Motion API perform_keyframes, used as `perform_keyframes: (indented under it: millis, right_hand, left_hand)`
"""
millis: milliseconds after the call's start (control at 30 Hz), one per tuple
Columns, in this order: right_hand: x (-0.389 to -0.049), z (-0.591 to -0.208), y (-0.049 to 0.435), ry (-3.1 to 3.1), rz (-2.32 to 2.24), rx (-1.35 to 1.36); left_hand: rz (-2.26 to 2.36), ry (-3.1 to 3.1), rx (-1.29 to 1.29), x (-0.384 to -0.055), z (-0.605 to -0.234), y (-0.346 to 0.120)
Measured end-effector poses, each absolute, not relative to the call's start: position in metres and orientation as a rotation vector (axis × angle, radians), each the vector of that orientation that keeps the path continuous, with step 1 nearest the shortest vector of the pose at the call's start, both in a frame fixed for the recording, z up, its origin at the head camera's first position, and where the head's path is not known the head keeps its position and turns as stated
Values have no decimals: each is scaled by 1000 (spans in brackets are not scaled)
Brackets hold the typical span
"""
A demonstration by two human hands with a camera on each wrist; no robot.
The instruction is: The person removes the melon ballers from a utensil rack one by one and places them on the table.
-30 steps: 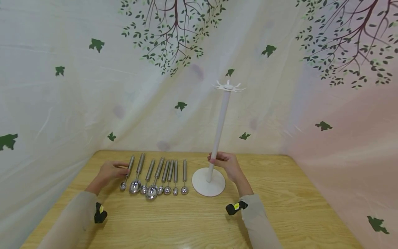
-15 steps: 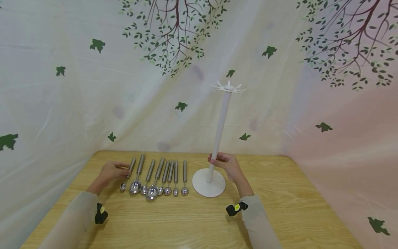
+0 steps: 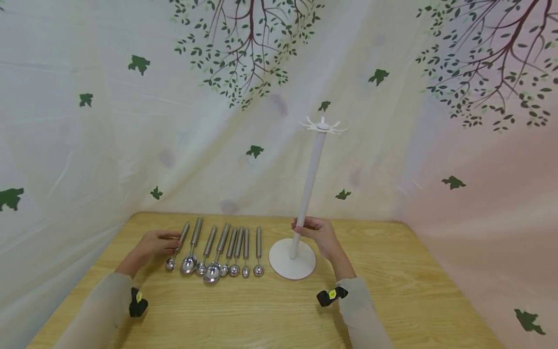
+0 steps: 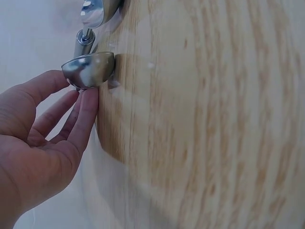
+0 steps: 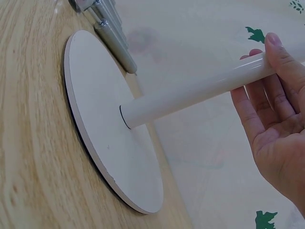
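Observation:
A melon baller (image 3: 170,263) lies at the left end of a row of steel scoops. My left hand (image 3: 154,247) reaches it from the left, and the fingertips pinch its handle (image 3: 183,234). In the left wrist view its round bowl (image 4: 89,70) hides part of the handle and the fingertips of the left hand (image 4: 40,152). My right hand (image 3: 321,236) holds the lower pole of a white stand (image 3: 310,177) with a ring of hooks on top. In the right wrist view, thumb and fingers of the right hand (image 5: 281,138) grip the pole (image 5: 195,90) above the round base (image 5: 107,138).
Several more scoops and melon ballers, including a large scoop (image 3: 212,273), lie side by side between the left hand and the stand's base (image 3: 292,259). All rest on a wooden table (image 3: 231,315). A pale printed curtain (image 3: 209,160) hangs behind.
The handle end of the leftmost melon baller has shifted slightly towards me, with the left hand still on it. My right hand and the stand have stayed put; the head view has tilted a little.

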State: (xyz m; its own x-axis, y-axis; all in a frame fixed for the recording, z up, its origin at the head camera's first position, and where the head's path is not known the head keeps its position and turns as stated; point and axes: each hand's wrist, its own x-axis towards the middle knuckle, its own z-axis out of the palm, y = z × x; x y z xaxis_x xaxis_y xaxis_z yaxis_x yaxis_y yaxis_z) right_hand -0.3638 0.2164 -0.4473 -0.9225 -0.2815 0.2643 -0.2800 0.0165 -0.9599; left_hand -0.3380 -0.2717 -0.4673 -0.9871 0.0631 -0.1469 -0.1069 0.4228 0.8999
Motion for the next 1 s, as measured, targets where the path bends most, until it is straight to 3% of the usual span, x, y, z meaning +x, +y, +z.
perform_keyframes:
  millis: [1000]
  right_hand:
    - [-363,-448,216,2245,-2118,-645]
  left_hand:
    - [1579,2528,-25,-338,-467,-277]
